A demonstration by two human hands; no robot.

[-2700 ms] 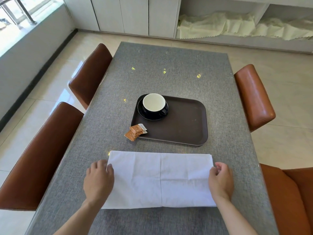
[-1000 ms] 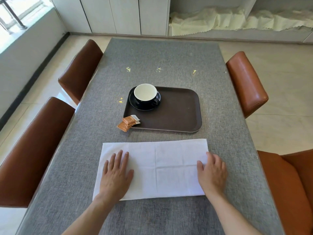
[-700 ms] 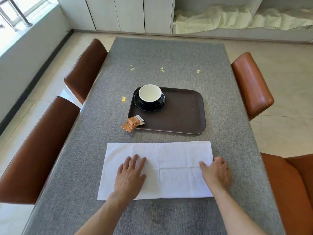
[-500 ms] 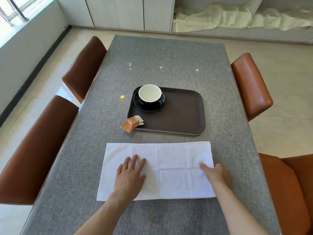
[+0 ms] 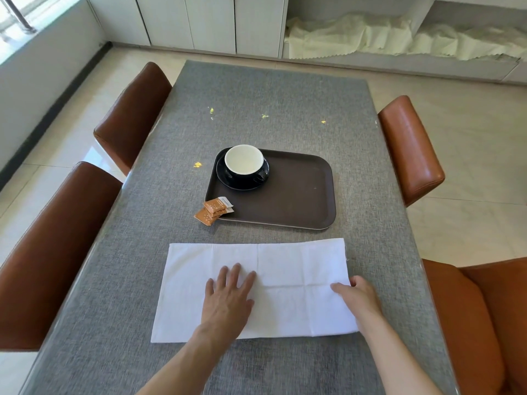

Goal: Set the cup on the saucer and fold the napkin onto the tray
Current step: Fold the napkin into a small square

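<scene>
Orange sachets [image 5: 214, 210] beside brown tray [image 5: 302, 195], print seemingly dots, unreadable.

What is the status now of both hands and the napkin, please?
Left hand flat, pressing napkin; right hand at its right edge, grip unclear. Cup already on saucer, on tray. Sachets overlap tray's near-left corner.

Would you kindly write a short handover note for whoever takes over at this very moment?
Left hand: flat, palm down on the napkin, near its middle.
Right hand: at the napkin's right edge; grip unclear.
Done: cup sits on the saucer, in the tray's far left corner.
Left: the napkin lies on the table, folded to a long strip; finish folding, then set it on the tray.
</scene>
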